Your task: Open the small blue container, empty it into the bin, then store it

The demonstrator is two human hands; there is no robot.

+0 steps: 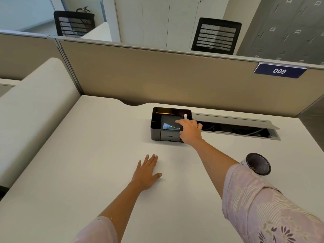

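ok so left hand (147, 171) is just flat on the desk (87, 155), fingers spread, holding nothing, well away from the action. The small blue container (168, 126) lies on its side in the big middle compartment of the black organizer (156, 130), blue cap pointing left, long axis running left-right. Right hand (190, 131) is way nearer, hovering at the tray's right edge, fingers loosely open and empty, tips just right of the tube. Mesh bin (258, 163) sits far right, tipped over
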